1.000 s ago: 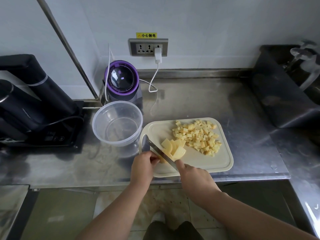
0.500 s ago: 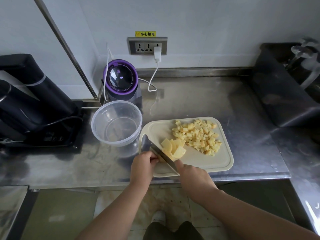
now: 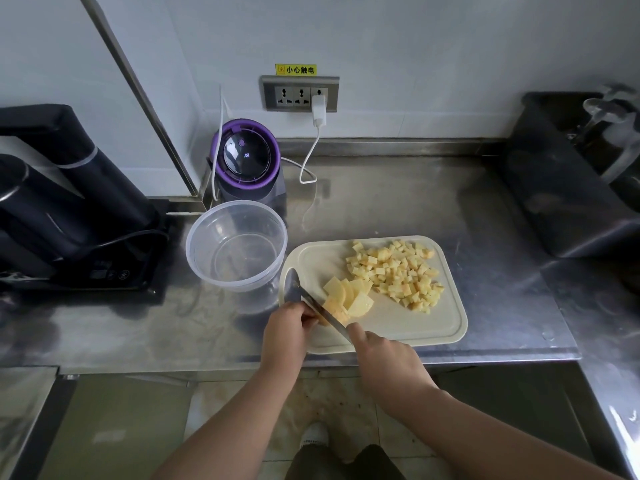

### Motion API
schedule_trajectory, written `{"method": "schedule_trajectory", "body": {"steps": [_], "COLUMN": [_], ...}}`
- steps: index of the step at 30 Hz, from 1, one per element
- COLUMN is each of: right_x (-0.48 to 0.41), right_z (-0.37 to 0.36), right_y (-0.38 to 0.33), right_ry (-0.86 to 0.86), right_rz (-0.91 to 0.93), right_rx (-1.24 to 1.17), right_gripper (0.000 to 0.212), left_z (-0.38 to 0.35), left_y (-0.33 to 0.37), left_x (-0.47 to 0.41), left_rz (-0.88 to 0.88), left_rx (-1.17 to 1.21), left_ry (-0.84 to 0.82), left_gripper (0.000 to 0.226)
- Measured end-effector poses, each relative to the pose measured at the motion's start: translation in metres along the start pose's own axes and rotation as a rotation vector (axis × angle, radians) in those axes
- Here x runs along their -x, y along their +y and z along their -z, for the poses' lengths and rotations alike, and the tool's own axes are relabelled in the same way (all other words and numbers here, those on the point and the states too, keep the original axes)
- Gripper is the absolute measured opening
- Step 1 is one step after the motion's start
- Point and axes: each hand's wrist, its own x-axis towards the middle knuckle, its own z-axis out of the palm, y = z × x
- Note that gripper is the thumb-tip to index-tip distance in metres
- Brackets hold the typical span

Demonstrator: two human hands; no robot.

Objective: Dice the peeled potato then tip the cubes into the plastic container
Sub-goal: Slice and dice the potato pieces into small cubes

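A yellow sticker point(image 3: 296, 69) on the wall reads 小心触电, just above a grey socket point(image 3: 292, 95) with a white plug point(image 3: 318, 109) in its right outlet. Below it stands a purple appliance point(image 3: 246, 157); its small lit display is too small to read.

The clear plastic container point(image 3: 194, 237) stands on the steel counter point(image 3: 398, 202), just left of the cream board point(image 3: 433, 336), and the cubes are not yet in it. The cubes point(image 3: 398, 275) lie heaped on the far right part of the board. Several slices point(image 3: 349, 292) lie fanned beside the heap, nearer the person. The uncut potato point(image 3: 334, 311) sits at the board's near left.

The left hand point(image 3: 285, 336) has its grip curled down onto the potato, fingertips tucked against the blade. The right hand point(image 3: 384, 358) has its grip closed round the handle of the knife point(image 3: 304, 297), forefinger stretched along the spine. The blade runs diagonally from that hand up and left to its tip by the container, edge down on the potato.
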Motion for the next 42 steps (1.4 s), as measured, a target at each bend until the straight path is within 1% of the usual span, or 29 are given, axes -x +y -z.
{"method": "schedule_trajectory", "body": {"steps": [11, 14, 19, 24, 36, 42], "right_x": [-0.010, -0.008, 0.000, 0.000, -0.005, -0.009], "right_z": [0.000, 0.001, 0.000, 0.003, 0.000, -0.001], "right_y": [-0.001, 0.003, 0.002, 0.000, -0.004, -0.004], "right_ry": [-0.068, -0.047, 0.010, -0.020, -0.026, -0.064], "right_rz": [-0.029, -0.034, 0.010, -0.003, 0.007, -0.021], "right_rx": [-0.001, -0.042, -0.032, -0.034, 0.032, 0.002], "right_gripper": [0.053, 0.052, 0.058, 0.055, 0.053, 0.053], "left_z": [-0.003, -0.003, -0.004, -0.006, -0.010, -0.010], "left_y": [-0.005, -0.005, -0.007, -0.008, -0.011, -0.011], "left_x": [-0.003, -0.002, -0.001, -0.001, -0.003, -0.002], "left_rz": [-0.031, -0.036, -0.037, -0.035, -0.030, -0.023], "left_rx": [-0.025, -0.016, -0.014, -0.016, -0.050, -0.089], "left_ry": [0.002, -0.002, 0.020, 0.017, 0.004, 0.001], "left_gripper": [0.007, 0.007, 0.008, 0.007, 0.009, 0.014]}}
